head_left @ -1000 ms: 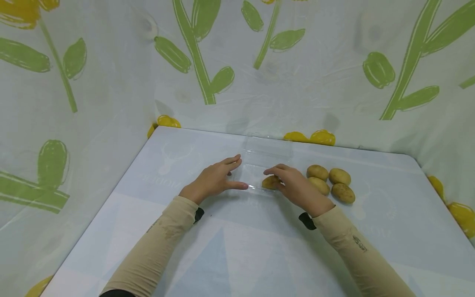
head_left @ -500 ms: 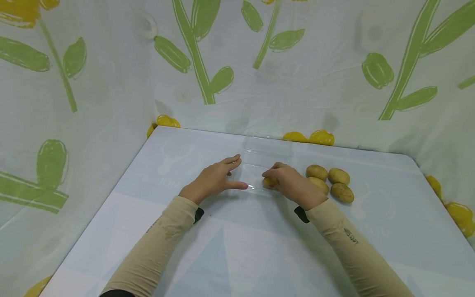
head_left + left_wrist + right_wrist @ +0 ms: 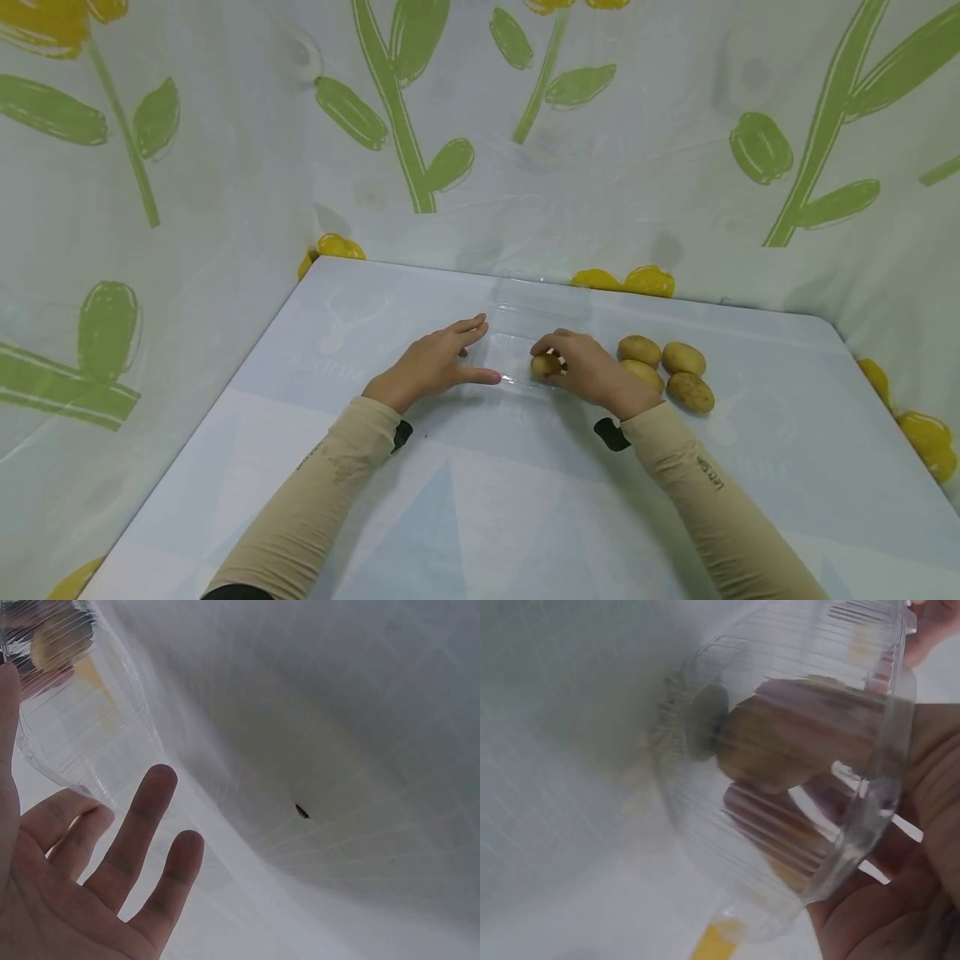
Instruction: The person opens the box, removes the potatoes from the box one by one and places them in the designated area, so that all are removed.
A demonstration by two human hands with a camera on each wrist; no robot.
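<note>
A clear plastic clamshell box (image 3: 510, 354) lies on the table with its lid (image 3: 543, 298) laid back toward the wall. Inside the base, near its right end, my right hand (image 3: 596, 375) holds a potato (image 3: 544, 365) between thumb and fingers. Through the ribbed wall, the right wrist view shows this potato (image 3: 754, 750) low in the box. My left hand (image 3: 435, 360) is spread at the box's left end, thumb along the front edge. In the left wrist view some fingers of the left hand (image 3: 82, 877) touch the rim, while two extend past it.
Several loose potatoes (image 3: 663, 371) sit close together on the table to the right of my right hand. The pale patterned table (image 3: 480, 500) meets a wall covering (image 3: 637, 167) printed with plants at the back and left.
My right hand has shifted slightly left and turned the potato, so its rounded end now shows between thumb and fingers. The left hand, box and loose potatoes have stayed in place.
</note>
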